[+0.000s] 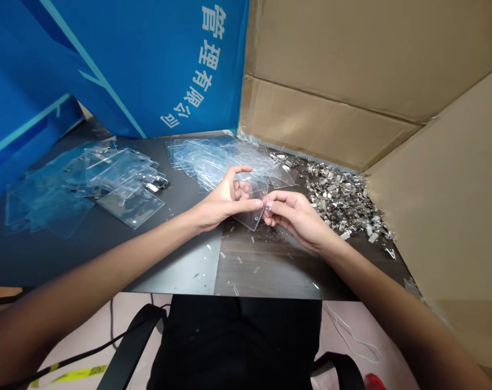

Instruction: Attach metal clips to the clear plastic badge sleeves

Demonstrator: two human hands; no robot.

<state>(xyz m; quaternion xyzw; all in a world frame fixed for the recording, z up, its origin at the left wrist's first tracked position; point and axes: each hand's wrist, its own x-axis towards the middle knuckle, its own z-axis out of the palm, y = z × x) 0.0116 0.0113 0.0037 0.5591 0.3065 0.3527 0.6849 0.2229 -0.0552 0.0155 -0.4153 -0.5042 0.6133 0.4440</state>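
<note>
My left hand (225, 200) holds a clear plastic badge holder (249, 214) upright between thumb and fingers, just above the table. My right hand (294, 216) pinches a small silvery metal clip (268, 206) between thumb and fingertips, right at the holder's edge. The clip's shape is mostly hidden by my fingers. Close behind my hands lies an overlapping spread of similar transparent holders (213, 160). To the right is a heap of several metal clips (339, 197). Small transparent strips (240, 260) are scattered on the dark table (181, 265) below my hands.
Another pile of transparent holders (124, 184) lies at the table's left. Cardboard sheets (432, 189) stand along the right and back, beside a blue printed panel (128, 70). Below the table's near edge are a black seat (237, 341) and a yellow strap (71, 375).
</note>
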